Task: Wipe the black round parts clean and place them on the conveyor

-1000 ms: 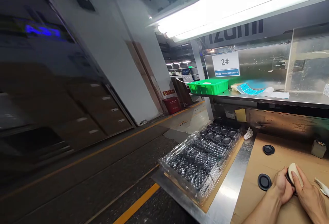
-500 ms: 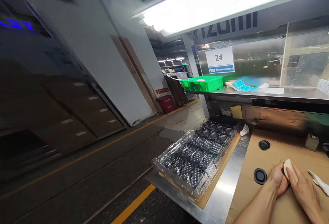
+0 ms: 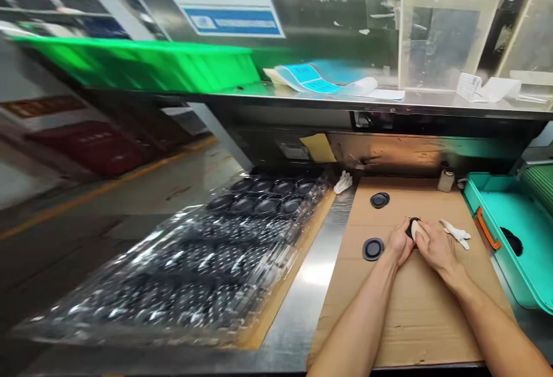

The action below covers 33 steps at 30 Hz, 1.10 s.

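Observation:
Over the brown cardboard sheet [image 3: 415, 313], my two hands meet. My left hand [image 3: 400, 244] is closed around a black round part [image 3: 412, 222], mostly covered by fingers. Closed on a cream-coloured, rounded pad [image 3: 417, 230], my right hand [image 3: 437, 248] presses it against that part. To their left on the cardboard lie a black round part with a ringed face [image 3: 373, 248] and, farther back, a second such part [image 3: 379, 199]. A crumpled white cloth or glove [image 3: 457, 234] rests just right of my right hand.
On the left stands a clear plastic tray [image 3: 276, 261] of black round parts. A teal bin [image 3: 529, 233] with a black piece inside is at right. A small bottle [image 3: 446, 180] stands behind. The shelf above carries a green bin [image 3: 173, 66] and blue labels [image 3: 309, 77].
My view has swung right and closer to the bench, bringing the teal bin into sight. Both hands still hold the black part and the cream pad together.

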Each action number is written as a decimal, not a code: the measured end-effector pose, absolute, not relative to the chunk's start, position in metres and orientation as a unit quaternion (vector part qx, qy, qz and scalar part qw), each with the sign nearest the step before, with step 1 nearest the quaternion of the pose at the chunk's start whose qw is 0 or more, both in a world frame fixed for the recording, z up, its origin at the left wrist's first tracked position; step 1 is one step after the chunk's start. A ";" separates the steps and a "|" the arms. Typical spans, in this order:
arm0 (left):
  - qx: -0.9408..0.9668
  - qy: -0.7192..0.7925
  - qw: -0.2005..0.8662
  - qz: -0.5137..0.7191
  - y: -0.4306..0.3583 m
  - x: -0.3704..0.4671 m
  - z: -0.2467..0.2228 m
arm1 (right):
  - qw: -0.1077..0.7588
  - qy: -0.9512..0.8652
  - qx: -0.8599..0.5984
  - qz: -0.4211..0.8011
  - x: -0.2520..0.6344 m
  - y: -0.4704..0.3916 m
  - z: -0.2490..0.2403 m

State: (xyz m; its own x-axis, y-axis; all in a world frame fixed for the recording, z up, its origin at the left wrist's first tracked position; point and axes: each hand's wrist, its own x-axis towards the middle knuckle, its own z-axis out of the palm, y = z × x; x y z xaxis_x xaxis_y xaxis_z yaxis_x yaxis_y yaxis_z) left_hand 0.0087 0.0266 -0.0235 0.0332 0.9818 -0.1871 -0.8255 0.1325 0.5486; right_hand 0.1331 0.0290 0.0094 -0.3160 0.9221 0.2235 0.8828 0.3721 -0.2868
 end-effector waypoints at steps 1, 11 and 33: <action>0.155 0.266 0.704 0.640 0.026 0.010 -0.024 | 0.187 -0.795 -0.575 0.051 0.132 0.028 0.010; 0.151 0.289 0.679 0.658 0.025 0.014 -0.026 | 0.143 -0.759 -0.633 0.061 0.113 0.021 0.008; 0.128 0.264 0.669 0.683 0.025 0.010 -0.027 | 0.173 -0.742 -0.642 0.088 0.120 0.025 -0.002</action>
State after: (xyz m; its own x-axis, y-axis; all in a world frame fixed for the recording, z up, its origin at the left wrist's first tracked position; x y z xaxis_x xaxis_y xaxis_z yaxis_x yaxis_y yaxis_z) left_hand 0.0098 0.0247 -0.0270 -0.0714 0.9814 -0.1783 -0.8466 0.0349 0.5310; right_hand 0.1201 0.0250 -0.0024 -0.1164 0.9827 0.1443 0.9216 0.1610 -0.3531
